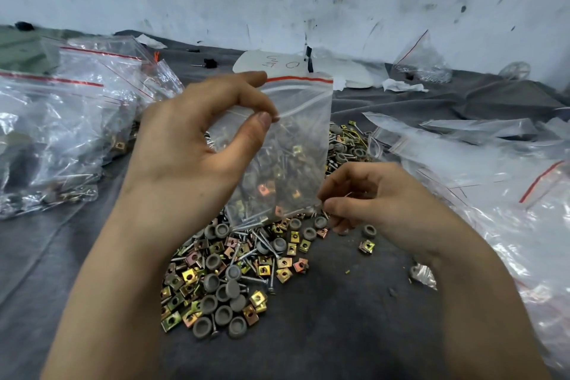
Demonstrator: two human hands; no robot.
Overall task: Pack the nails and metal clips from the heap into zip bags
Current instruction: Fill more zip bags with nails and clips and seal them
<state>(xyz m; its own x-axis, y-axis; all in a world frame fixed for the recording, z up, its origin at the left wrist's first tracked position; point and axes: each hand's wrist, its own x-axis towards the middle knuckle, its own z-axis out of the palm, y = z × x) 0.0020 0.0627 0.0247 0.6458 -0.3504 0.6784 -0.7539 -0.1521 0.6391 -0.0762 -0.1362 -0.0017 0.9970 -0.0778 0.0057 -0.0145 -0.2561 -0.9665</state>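
We're mid-fill here. Our left hand [191,145] pinches the bag [296,145] near its mouth at centre frame, above the heap [234,271] on the grey cloth [339,318]. Our right hand [379,197], fingers [339,205] pinching a few nails [320,209], sits by the bag's lower corner. Next, we reckon, they go up to the mouth and drop in.

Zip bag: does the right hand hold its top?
No, the left hand pinches the zip bag there; the right hand is near its bottom.

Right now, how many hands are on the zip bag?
2. The left hand pinches the zip bag near its seal; the right hand pinches its bottom right corner.
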